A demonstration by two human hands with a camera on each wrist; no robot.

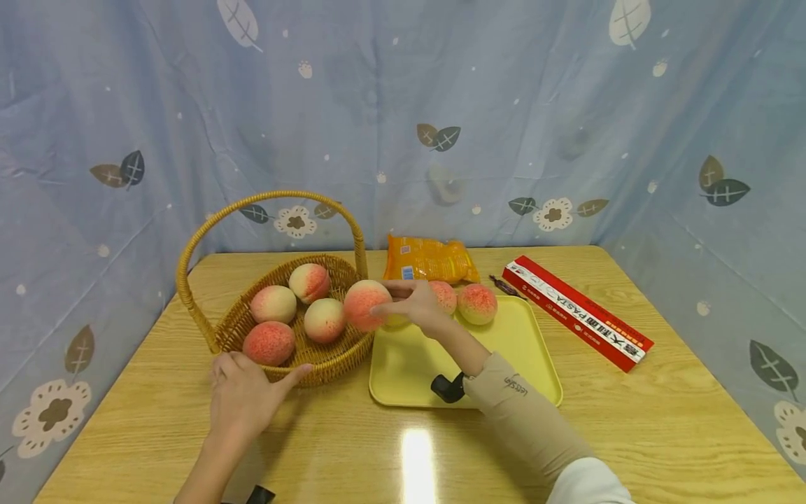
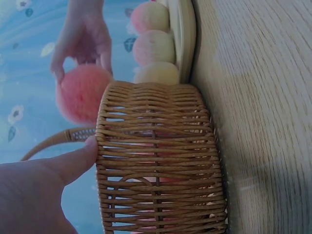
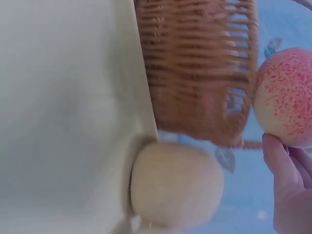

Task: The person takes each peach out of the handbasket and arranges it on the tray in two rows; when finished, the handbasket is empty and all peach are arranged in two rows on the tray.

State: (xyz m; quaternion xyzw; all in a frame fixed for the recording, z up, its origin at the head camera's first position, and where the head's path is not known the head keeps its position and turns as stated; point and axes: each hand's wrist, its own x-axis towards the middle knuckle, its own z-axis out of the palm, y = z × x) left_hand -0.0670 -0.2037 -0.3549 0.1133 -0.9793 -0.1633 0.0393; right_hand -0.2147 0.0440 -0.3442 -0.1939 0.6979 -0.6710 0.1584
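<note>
A peach (image 1: 365, 306), pink-red on one side and cream on the other, is pinched in my right hand (image 1: 412, 306). It is held at the right rim of a wicker basket (image 1: 340, 367), above rim height in the left wrist view. My left hand (image 1: 242, 395) grips the near rim beside the handle's foot, its thumb (image 2: 78, 158) lying on the edge. Inside the basket lie several peaches (image 1: 269, 343). On the yellow tray (image 1: 466, 371) to the right, more peaches (image 1: 477, 304) stand along the far edge, one partly hidden by my right hand.
Behind the tray lies an orange plastic packet (image 1: 428, 259). A red pasta box (image 1: 579, 311) is set at an angle to the right, with a small dark, thin item (image 1: 506, 286) near its left end. The basket's tall arched handle (image 1: 277, 196) rises over its opening. A patterned curtain hangs behind.
</note>
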